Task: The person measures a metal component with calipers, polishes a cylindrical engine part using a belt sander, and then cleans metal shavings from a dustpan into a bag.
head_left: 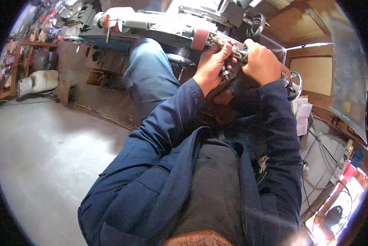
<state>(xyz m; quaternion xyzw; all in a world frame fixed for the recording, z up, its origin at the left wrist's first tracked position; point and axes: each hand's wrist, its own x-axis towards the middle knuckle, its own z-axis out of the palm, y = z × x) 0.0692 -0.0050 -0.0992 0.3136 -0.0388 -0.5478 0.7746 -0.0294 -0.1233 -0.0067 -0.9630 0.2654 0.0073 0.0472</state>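
Note:
Both hands meet over the machine at the upper middle. My left hand [210,69] is closed round a shiny metal piece [226,73], its short rod end pointing down below the fingers. To its right, my right hand [262,60] comes down with curled fingers on a dark round metal part [244,55] that seems to join the same piece. I cannot make out exactly what kind of part it is, since the fingers cover much of it. Just left of the hands is a reddish-brown cylinder [200,39] on the machine.
A long lathe-like machine [151,22] runs along the top, with one handwheel [257,25] behind my hands and another [295,85] by my right forearm. A dark round disc [180,59] sits beside my knee. At lower right stands a fan [333,215] near loose cables [321,149].

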